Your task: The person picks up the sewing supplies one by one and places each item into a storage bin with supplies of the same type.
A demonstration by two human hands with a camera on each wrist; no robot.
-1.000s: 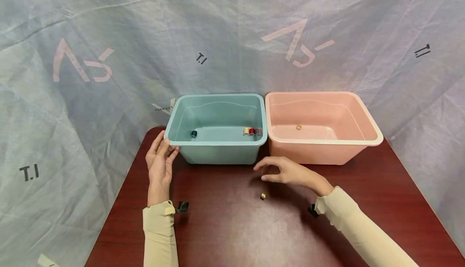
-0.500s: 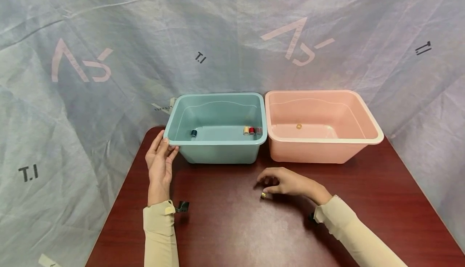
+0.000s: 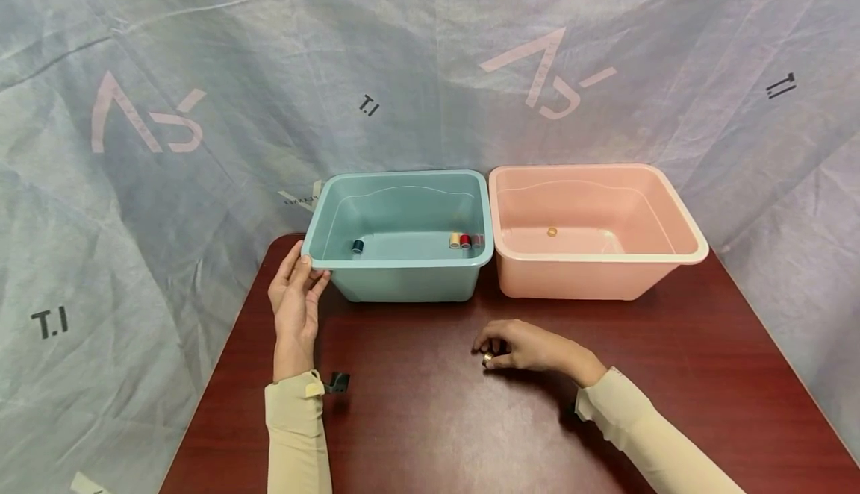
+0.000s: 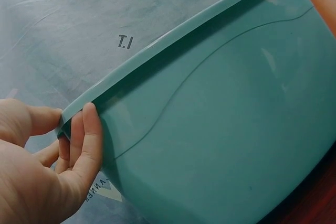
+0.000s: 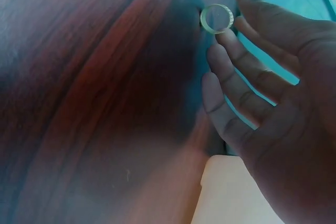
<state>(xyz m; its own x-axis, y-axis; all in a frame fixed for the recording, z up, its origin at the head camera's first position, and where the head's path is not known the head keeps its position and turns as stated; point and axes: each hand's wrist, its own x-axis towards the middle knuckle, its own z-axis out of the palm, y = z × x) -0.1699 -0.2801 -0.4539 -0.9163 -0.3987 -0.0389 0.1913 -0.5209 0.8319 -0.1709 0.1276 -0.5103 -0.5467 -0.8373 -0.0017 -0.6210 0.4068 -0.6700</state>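
My left hand (image 3: pixel 295 304) grips the near left corner of the teal plastic tub (image 3: pixel 410 283). In the left wrist view, the thumb (image 4: pixel 44 120) lies at the rim and the fingers (image 4: pixel 90 142) are bent beneath it. On the table, a small gold ring (image 3: pixel 487 358) sits between the thumb and fingertips of my right hand (image 3: pixel 527 346). The right wrist view shows the ring (image 5: pixel 216 18) close to the loosely bent fingertips, with a small gap to the thumb tip. Whether a fingertip touches it, I cannot tell.
Inside the teal tub are a dark blue thread spool (image 3: pixel 357 246), a cream one (image 3: pixel 455 240) and a red one (image 3: pixel 465 241). A pink tub (image 3: pixel 567 279) stands beside it, holding another gold ring (image 3: pixel 552 232). The dark red table (image 3: pixel 416 404) meets grey sheeting (image 3: pixel 430 69) behind.
My right hand has come down and toward the person, from above the table to the ring, its fingers now around it. The left hand has stayed on the teal tub's rim.
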